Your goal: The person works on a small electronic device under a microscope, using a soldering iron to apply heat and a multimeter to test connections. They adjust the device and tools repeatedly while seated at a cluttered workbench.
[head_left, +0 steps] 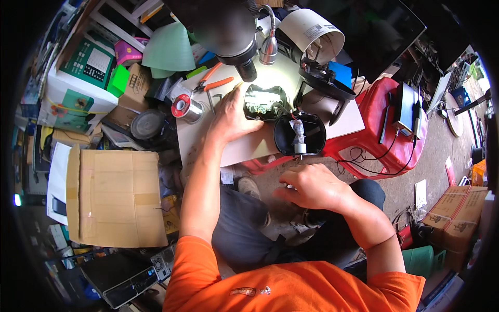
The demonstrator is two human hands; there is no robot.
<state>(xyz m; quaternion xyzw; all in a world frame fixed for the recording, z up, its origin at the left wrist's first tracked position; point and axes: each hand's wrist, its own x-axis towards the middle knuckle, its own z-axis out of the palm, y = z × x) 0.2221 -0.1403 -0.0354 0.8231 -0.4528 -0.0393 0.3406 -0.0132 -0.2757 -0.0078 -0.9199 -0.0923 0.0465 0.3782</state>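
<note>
Under a bright lamp lies an open black housing with a circuit board [262, 102] in it. My left hand [232, 118] grips its left side, thumb along the near edge and fingers along the far one. Joined to it by wires, a round black cup [280, 141] with a wrapped, white-ended part inside tilts over the table's near edge. My right hand [316, 186] hovers in front of the table above my lap, fingers curled together. Something small and pale shows at its fingertips, too small to name. Left of my left hand are orange-handled pliers [217, 83] and a solder spool [188, 109].
A microscope-like black tube [245, 65] and a gooseneck lamp [268, 49] hang over the white table [340, 122]. Behind stands a white cylindrical shell [312, 31]. A red stool [384, 114] bears a cabled box [408, 109]. Cardboard [117, 197] lies at left.
</note>
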